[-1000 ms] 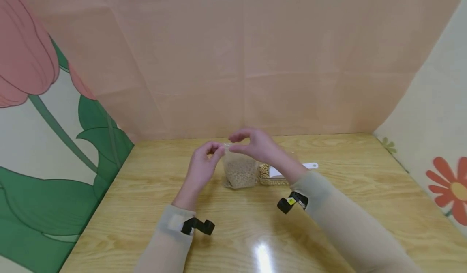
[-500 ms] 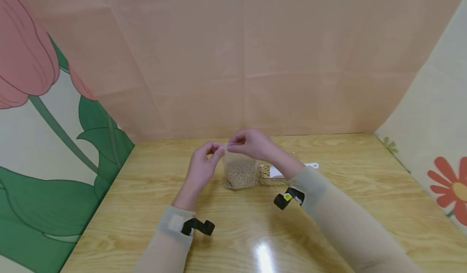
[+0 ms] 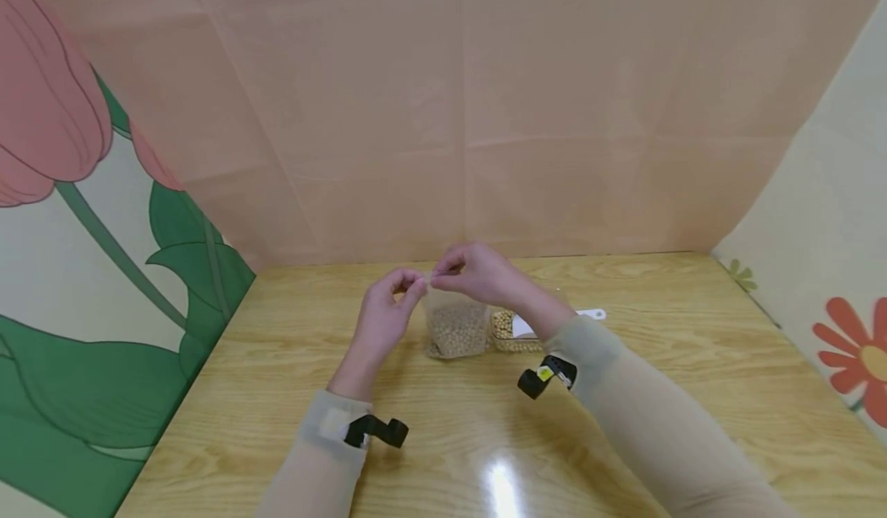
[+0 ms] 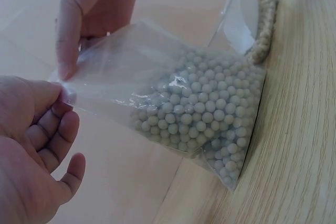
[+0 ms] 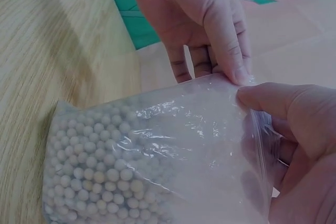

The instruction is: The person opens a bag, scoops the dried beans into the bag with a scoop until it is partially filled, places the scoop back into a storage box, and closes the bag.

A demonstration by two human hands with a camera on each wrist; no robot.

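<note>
A clear zip bag (image 3: 456,332) stands upright on the table, its lower half filled with small round pale balls, perhaps soybeans. My left hand (image 3: 379,314) pinches its top left corner between thumb and forefinger. Close beside it, my right hand (image 3: 485,275) pinches the top edge with thumb and fingers. In the right wrist view the zip strip (image 5: 265,140) runs along the mouth, with the right thumb on the near side and fingers seen behind the film. The left wrist view shows the filled part of the bag (image 4: 210,103) resting on the wood.
Right of the bag stands a clear container (image 3: 516,344) of similar yellowish balls, partly behind my right forearm. A white scoop (image 3: 592,314) lies across it, handle pointing right. The wooden table (image 3: 443,441) meets a pink backdrop (image 3: 443,118) behind.
My right thumb and fingers, apart a second ago, have closed on the bag's top edge beside the left hand. The left hand and bag have stayed in place.
</note>
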